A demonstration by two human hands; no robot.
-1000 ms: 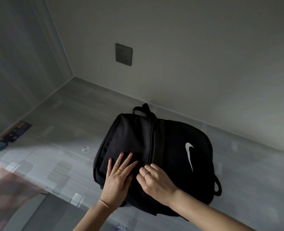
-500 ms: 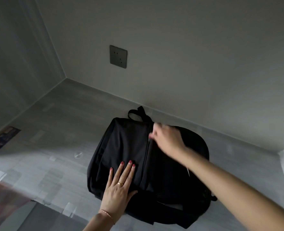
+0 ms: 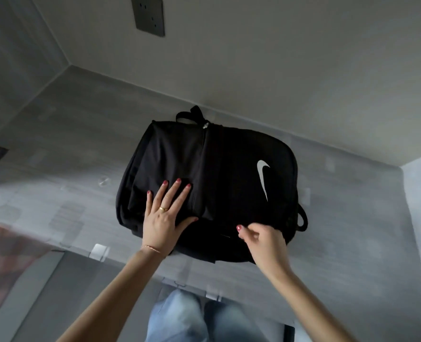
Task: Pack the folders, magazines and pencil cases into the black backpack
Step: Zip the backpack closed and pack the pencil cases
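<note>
Left hand (image 3: 161, 219) fingers (image 3: 172, 193) spread flat, pressing backpack (image 3: 229, 169), gripping nothing. Right hand (image 3: 263, 240) fingers curled, pinching at backpack's near edge; whether fabric held, cannot tell. Backpack flat on tabletop (image 3: 81, 144), zipper (image 3: 205, 125) beyond left fingers.

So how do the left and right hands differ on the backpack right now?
The left hand lies flat with fingers spread, palm down on the black backpack; the right hand is curled, fingertips pinched together at the near edge. The left hand wears a ring and a wrist bracelet; none shows on the right hand. Both have red-painted nails and both touch the bag.
</note>
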